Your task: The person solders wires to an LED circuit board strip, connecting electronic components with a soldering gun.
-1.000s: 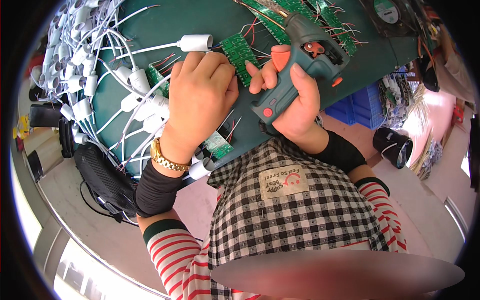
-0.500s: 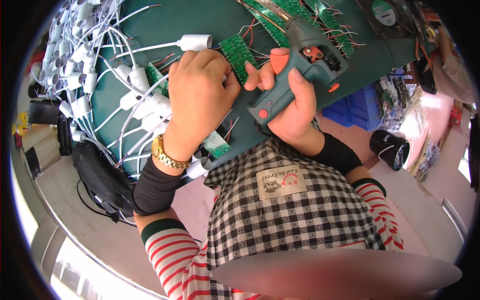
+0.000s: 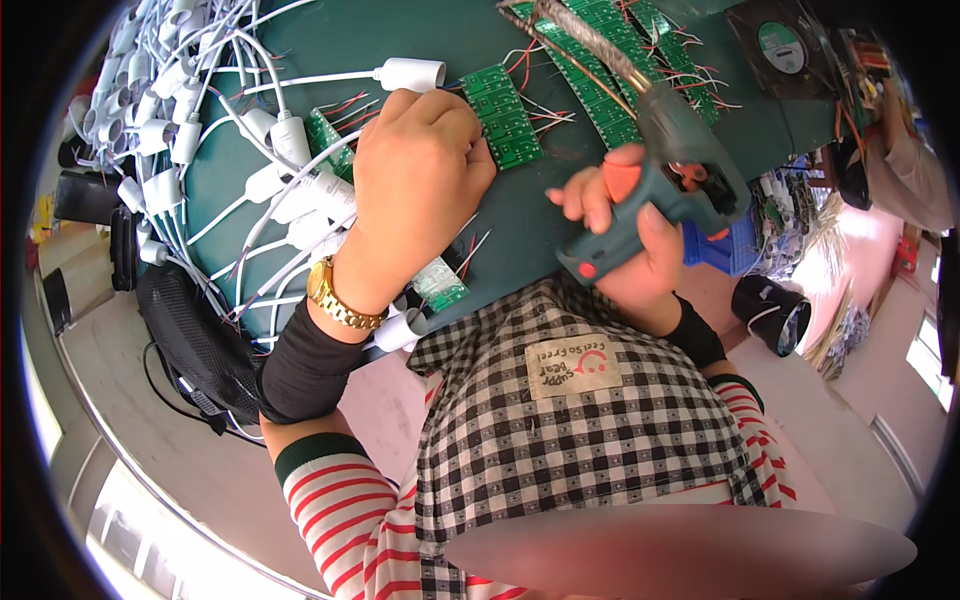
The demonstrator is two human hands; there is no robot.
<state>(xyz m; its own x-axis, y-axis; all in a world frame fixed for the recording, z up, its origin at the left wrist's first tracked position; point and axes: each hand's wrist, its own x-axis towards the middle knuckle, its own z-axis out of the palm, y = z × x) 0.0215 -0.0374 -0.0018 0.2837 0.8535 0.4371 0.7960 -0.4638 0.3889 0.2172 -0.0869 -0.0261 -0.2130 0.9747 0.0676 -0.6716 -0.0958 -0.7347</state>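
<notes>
I see my right hand [image 3: 630, 250] closed around the handle of the glue gun [image 3: 660, 180], one finger lying on the orange trigger; this grip is full and firm. I judge the gun is light but a little front-heavy, with a stiff plastic body, and its metal nozzle is probably hot, so only the handle is a safe place to take it. The gun is lifted above the green table [image 3: 400, 50], its nozzle pointing away from me toward the strips of boards at the far edge.

My left hand [image 3: 420, 190] is curled into a loose fist, knuckles up, pressing down beside the small green circuit board [image 3: 505, 115]. I cannot tell what the fingers hold under the palm. The board looks thin, stiff and fragile, with fine red wires; I would hold it by its edges only. The left wrist, with a gold watch [image 3: 340, 295], is bent forward over the white lamp sockets [image 3: 290, 140] and their cables.
</notes>
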